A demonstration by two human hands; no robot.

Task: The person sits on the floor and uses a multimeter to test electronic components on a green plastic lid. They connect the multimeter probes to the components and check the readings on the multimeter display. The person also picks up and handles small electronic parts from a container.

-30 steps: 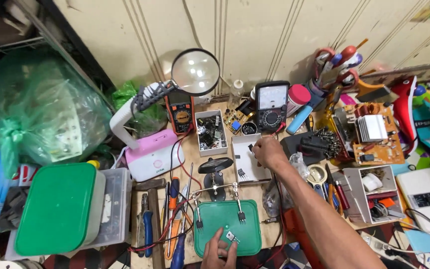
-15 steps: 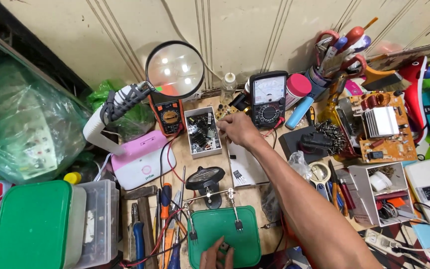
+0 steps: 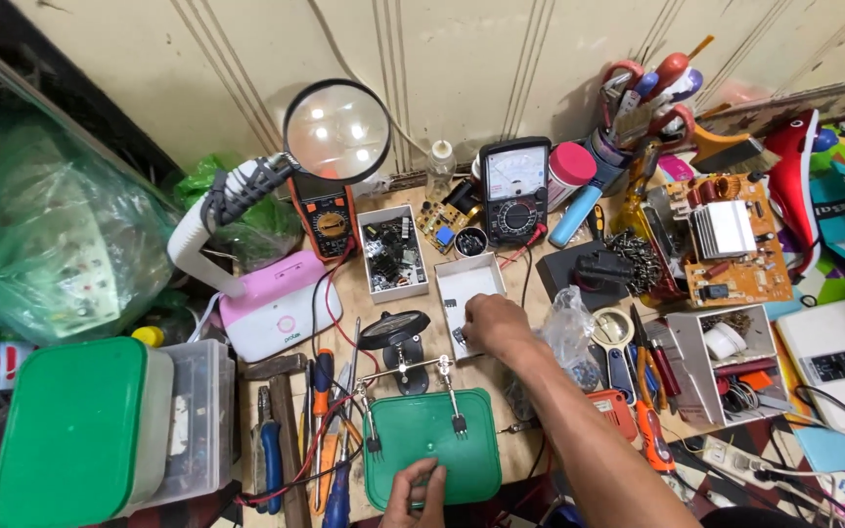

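Right hand (image 3: 494, 323) pinches a tiny black chip (image 3: 459, 337) in the white tray (image 3: 471, 279) — light, fragile legs, so I grip its body; left hand (image 3: 413, 496) pinches something small.

Upper centre: round magnifying lamp (image 3: 336, 130) on a white gooseneck, its pink and white base (image 3: 281, 313) below left. Orange digital multimeter (image 3: 328, 221) just under the lens; black analogue meter (image 3: 514, 190) to the right, a pink-capped canister (image 3: 571, 168) beside it. Upper right: cup of scissors and pliers (image 3: 644, 93); brown circuit board with a silver heat sink (image 3: 729, 238). Left: green plastic bag (image 3: 41, 244). Lower left: clear storage box with green lid (image 3: 70, 435). Lower centre-left: blue-handled pliers (image 3: 270, 460), screwdrivers (image 3: 323, 386).
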